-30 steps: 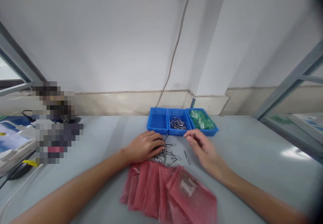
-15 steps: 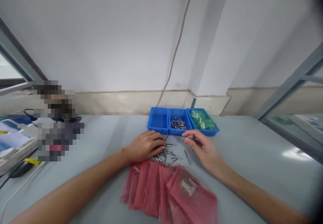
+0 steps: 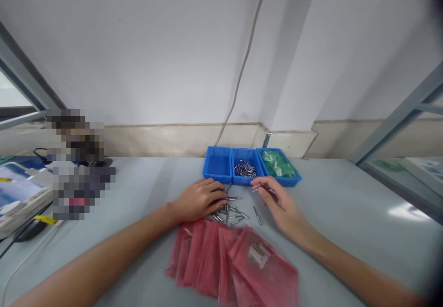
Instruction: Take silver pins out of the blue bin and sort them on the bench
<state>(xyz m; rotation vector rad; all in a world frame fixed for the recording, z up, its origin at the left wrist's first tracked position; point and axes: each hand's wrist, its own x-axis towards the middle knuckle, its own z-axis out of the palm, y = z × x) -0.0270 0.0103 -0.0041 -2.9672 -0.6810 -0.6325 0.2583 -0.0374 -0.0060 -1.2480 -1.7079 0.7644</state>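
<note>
My right hand point(image 3: 278, 203) pinches a slim metal pin point(image 3: 255, 190) between thumb and fingers, just in front of the blue bins. My left hand point(image 3: 200, 199) lies over the left side of a small heap of metal pins point(image 3: 230, 212), its fingers loosely apart and partly covering them. A single loose pin point(image 3: 257, 215) rests on the table between the heap and my right hand. Below the heap, several red plastic bags point(image 3: 207, 256) are fanned out, overlapping. The topmost bag point(image 3: 277, 274) has a white label and small parts visible through it.
Three blue bins stand side by side: the left bin point(image 3: 217, 162) shows a bare bottom, the middle bin point(image 3: 244, 180) holds metal pins, and the right one contains green bags point(image 3: 278, 164). A power strip point(image 3: 31, 205) and cables lie at the left. Metal frame bars point(image 3: 398, 118) rise on the right.
My right hand has shifted slightly, and the pin between its fingers is turned a little and shows more. My left hand and the bags stay put.
</note>
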